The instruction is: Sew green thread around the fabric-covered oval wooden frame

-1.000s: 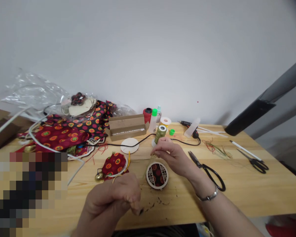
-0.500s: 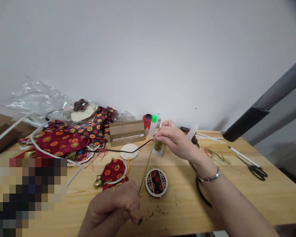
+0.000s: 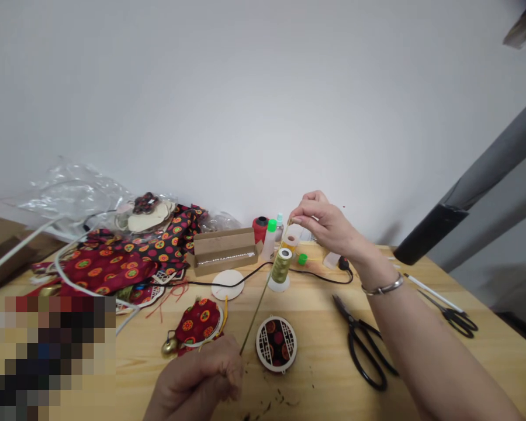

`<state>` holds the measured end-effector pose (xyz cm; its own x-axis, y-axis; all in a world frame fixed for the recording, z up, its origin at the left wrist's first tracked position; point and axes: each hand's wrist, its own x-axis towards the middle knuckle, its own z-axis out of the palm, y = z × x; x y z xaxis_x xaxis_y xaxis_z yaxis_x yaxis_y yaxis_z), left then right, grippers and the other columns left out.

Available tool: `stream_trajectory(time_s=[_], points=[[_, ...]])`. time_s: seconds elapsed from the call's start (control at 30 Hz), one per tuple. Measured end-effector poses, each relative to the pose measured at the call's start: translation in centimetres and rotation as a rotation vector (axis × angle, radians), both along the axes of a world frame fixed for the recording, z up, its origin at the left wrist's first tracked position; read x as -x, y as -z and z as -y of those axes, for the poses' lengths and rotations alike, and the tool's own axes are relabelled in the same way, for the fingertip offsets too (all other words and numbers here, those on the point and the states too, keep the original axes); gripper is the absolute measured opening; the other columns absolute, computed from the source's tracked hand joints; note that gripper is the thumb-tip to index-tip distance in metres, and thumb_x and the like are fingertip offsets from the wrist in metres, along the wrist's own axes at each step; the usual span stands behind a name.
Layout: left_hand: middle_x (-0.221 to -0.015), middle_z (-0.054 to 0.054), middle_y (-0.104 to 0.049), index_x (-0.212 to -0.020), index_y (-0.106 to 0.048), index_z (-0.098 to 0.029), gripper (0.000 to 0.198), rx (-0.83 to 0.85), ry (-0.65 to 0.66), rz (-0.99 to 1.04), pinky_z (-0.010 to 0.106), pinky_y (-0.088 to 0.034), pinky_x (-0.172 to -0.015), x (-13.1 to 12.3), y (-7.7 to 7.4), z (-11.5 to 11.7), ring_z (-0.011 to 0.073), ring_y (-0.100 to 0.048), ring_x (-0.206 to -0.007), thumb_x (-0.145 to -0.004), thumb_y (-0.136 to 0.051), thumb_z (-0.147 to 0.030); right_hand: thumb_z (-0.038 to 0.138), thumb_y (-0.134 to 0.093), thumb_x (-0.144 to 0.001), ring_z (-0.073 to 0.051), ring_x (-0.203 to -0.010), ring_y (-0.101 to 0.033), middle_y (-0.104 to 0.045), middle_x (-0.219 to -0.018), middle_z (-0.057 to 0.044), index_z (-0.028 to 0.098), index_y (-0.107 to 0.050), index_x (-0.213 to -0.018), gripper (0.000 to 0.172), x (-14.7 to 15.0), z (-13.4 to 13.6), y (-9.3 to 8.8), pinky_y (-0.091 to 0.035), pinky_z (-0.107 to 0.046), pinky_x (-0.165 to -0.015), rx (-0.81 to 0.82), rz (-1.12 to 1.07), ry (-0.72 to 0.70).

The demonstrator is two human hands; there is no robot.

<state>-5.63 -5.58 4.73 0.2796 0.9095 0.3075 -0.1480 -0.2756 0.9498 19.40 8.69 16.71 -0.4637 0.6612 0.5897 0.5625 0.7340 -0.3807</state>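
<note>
A length of olive-green thread (image 3: pixel 259 304) runs taut between my two hands, slanting up and away to the right. Its near end is pinched in my left hand (image 3: pixel 204 374), low in view at the front of the table. My right hand (image 3: pixel 326 222) is raised beyond, finger and thumb closed on the far part of the thread. Below and left of that hand stands an olive thread spool (image 3: pixel 281 268), upright on the table. Between my hands lies a round ornament (image 3: pixel 276 345) with a pale lattice frame over dark patterned fabric.
Black scissors (image 3: pixel 362 345) lie under my right forearm, with another pair (image 3: pixel 458 320) farther right. A red fabric pouch (image 3: pixel 199 321) with a bell is at left. Behind are a cardboard box (image 3: pixel 223 257), glue bottle (image 3: pixel 269 240), white disc (image 3: pixel 228 285), black cable (image 3: pixel 324 277) and patterned cloth (image 3: pixel 114 254).
My right hand has risen away from the spool, drawing the thread longer and uncovering the spool and near scissors. My left hand keeps its pinch low at the front.
</note>
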Motion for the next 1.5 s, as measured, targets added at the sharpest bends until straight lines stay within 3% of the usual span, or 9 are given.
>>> stream_trajectory(time_s=[0.27,0.4,0.57,0.73,0.87,1.0,1.17,1.33,1.5], points=[[-0.057,-0.001,-0.052,-0.056,-0.065,-0.019,0.023,0.404,-0.207,0.327,0.024,-0.044,-0.056,0.5,0.6,-0.3,0.0134,-0.048,-0.057,-0.072,-0.074,-0.033,0.019,-0.054,-0.086,-0.021,-0.088,-0.046,-0.056,-0.074,-0.003,0.023,-0.066,-0.077,0.016,-2.8,1.2,-1.2,-0.040,-0.036,-0.080,-0.020,-0.018,0.086],[-0.056,-0.001,-0.054,-0.059,-0.068,-0.018,0.020,0.468,-0.273,0.396,0.022,-0.044,-0.050,0.9,0.3,-0.8,0.0130,-0.049,-0.056,-0.062,-0.082,-0.032,0.021,-0.054,-0.086,-0.021,-0.086,-0.047,-0.054,-0.071,-0.003,0.023,-0.066,-0.076,0.016,-4.4,2.3,-1.6,-0.040,-0.037,-0.079,-0.047,-0.058,0.142],[-0.060,-0.001,-0.057,-0.064,-0.067,-0.016,0.018,0.524,-0.294,0.400,0.018,-0.046,-0.053,0.9,0.8,-1.1,0.0109,-0.050,-0.059,-0.068,-0.078,-0.029,0.021,-0.055,-0.086,-0.021,-0.084,-0.048,-0.052,-0.068,-0.002,0.023,-0.065,-0.074,0.015,-5.2,3.1,-2.3,-0.041,-0.039,-0.078,-0.126,-0.123,0.186],[-0.060,-0.001,-0.058,-0.067,-0.067,-0.013,0.024,0.647,-0.385,0.479,0.015,-0.047,-0.053,0.8,0.8,-1.5,0.0084,-0.050,-0.056,-0.056,-0.086,-0.023,0.024,-0.054,-0.088,-0.021,-0.086,-0.056,-0.060,-0.077,-0.004,0.023,-0.063,-0.074,0.016,-5.2,6.9,-2.2,-0.044,-0.036,-0.073,-0.042,-0.183,0.172],[-0.056,-0.003,-0.054,-0.065,-0.063,-0.012,0.020,0.568,-0.455,0.545,0.010,-0.038,-0.038,1.6,-0.2,-2.4,0.0045,-0.041,-0.045,-0.060,-0.082,-0.016,0.022,-0.053,-0.089,-0.018,-0.074,-0.061,-0.063,-0.070,-0.002,0.023,-0.062,-0.074,0.018,-4.9,10.8,0.0,-0.046,-0.030,-0.067,0.192,-0.218,0.126],[-0.058,-0.003,-0.050,-0.066,-0.061,-0.011,0.010,0.565,-0.515,0.640,0.010,-0.037,-0.034,2.8,-1.0,-3.6,0.0041,-0.043,-0.043,-0.072,-0.064,-0.004,0.025,-0.048,-0.092,-0.012,-0.053,-0.050,-0.054,-0.059,0.001,0.020,-0.058,-0.068,0.027,-4.3,12.6,4.0,-0.040,-0.025,-0.053,0.409,-0.159,0.130],[-0.057,-0.001,-0.050,-0.062,-0.059,-0.010,0.033,0.583,-0.578,0.673,0.009,-0.039,-0.035,3.4,-1.2,-4.6,0.0042,-0.047,-0.043,-0.084,-0.039,0.004,0.030,-0.046,-0.092,-0.013,-0.057,-0.049,-0.050,-0.060,0.001,0.019,-0.056,-0.065,0.031,-3.4,13.4,8.1,-0.039,-0.025,-0.054,0.532,-0.135,0.171],[-0.062,0.001,-0.060,-0.068,-0.066,-0.010,0.032,0.564,-0.675,0.625,0.010,-0.050,-0.045,3.0,-0.5,-4.7,0.0063,-0.056,-0.051,-0.084,-0.042,0.004,0.030,-0.047,-0.092,-0.013,-0.061,-0.050,-0.052,-0.063,0.000,0.019,-0.055,-0.065,0.031,-3.1,14.2,9.6,-0.040,-0.024,-0.058,0.603,-0.099,0.171],[-0.089,0.007,-0.072,-0.092,-0.072,-0.012,0.016,0.507,-0.534,0.410,0.015,-0.053,-0.061,2.1,0.8,-4.3,0.0105,-0.063,-0.069,-0.077,-0.066,-0.012,0.031,-0.045,-0.093,-0.013,-0.061,-0.052,-0.054,-0.065,0.000,0.019,-0.057,-0.067,0.031,-2.4,14.8,9.7,-0.040,-0.024,-0.057,0.667,-0.041,0.133]])
